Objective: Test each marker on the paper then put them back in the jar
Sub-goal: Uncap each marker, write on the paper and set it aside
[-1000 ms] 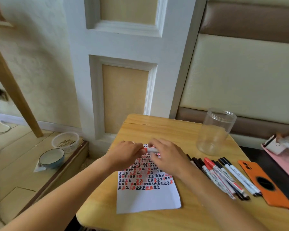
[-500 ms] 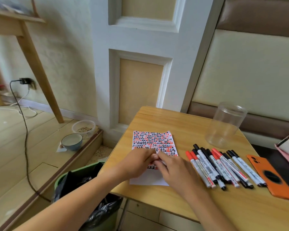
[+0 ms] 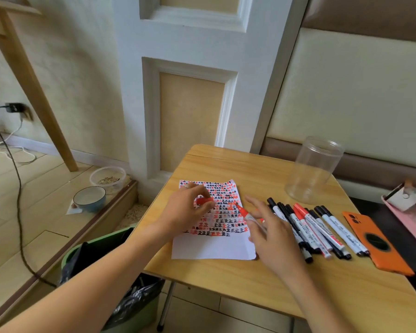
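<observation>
Bare table point(image 3: 226, 280) lies open along the near edge, while the marker row point(image 3: 310, 227), jar point(image 3: 315, 171) and orange phone point(image 3: 375, 241) crowd the right side.
</observation>
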